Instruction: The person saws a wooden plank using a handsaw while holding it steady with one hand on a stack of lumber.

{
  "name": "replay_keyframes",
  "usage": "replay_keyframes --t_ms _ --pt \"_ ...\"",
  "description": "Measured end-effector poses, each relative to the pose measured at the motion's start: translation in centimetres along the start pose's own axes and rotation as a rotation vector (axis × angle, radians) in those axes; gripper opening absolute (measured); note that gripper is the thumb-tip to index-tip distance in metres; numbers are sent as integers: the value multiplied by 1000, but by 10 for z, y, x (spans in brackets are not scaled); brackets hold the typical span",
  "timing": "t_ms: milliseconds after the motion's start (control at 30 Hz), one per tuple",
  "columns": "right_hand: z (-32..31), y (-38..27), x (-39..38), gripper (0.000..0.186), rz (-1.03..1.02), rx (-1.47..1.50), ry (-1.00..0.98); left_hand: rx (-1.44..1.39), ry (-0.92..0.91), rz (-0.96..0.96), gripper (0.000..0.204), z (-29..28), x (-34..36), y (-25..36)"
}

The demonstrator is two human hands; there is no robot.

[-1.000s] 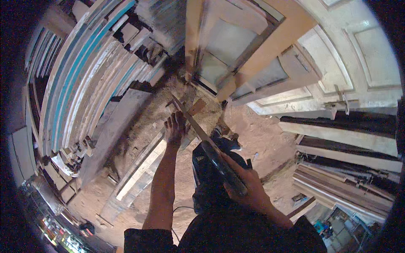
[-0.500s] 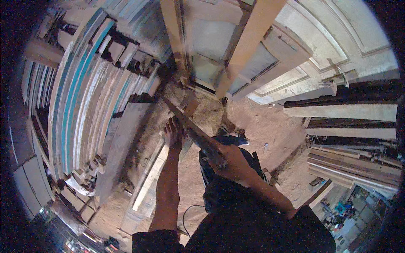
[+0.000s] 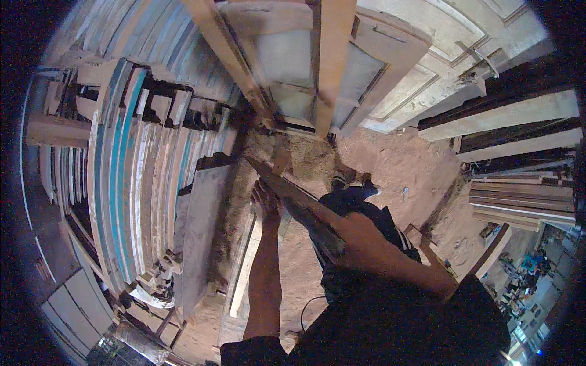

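A long wooden plank (image 3: 299, 204) slants from near my waist up toward the far left, narrowing with distance. My right hand (image 3: 360, 235) is closed round its near end; part of those fingers is hidden behind the wood. Further along, my left hand (image 3: 265, 198) holds the plank from its left side. The left fingers show beside the edge, and the thumb is hidden. Beneath my left forearm, a pale wooden strip (image 3: 245, 268) lies low near the ground.
Stacked boards (image 3: 146, 189), some edged blue, stand at the left beside a broad grey panel (image 3: 204, 226). Framed door panels (image 3: 287, 58) lean ahead, with a pale panelled door (image 3: 421, 79) to their right. Timber racks (image 3: 519, 198) line the right. Sandy ground (image 3: 397, 165) surrounds my feet.
The view has turned, so the stacks and doors sit differently in it. Both hands still hold the plank, which appears a little further right and lower.
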State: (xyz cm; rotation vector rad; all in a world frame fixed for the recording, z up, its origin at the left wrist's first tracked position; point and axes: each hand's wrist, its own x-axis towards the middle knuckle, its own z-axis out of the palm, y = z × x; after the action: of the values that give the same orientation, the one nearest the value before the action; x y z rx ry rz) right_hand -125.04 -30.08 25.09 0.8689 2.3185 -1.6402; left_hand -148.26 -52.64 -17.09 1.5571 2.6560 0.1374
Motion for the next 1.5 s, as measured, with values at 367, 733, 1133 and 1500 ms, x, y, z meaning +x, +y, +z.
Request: replay_keyframes --t_ms 367,733,1133,1500 --pt "31 34 22 82 -90 -5 231 -100 -32 43 67 -47 19 49" --pt "6 19 14 78 -53 -69 205 -178 -171 -65 74 -43 21 54" --pt "31 57 38 84 -9 -81 181 -151 -232 -79 69 -77 44 79" --pt "35 65 41 73 -143 -13 217 -91 49 -11 72 -72 44 76"
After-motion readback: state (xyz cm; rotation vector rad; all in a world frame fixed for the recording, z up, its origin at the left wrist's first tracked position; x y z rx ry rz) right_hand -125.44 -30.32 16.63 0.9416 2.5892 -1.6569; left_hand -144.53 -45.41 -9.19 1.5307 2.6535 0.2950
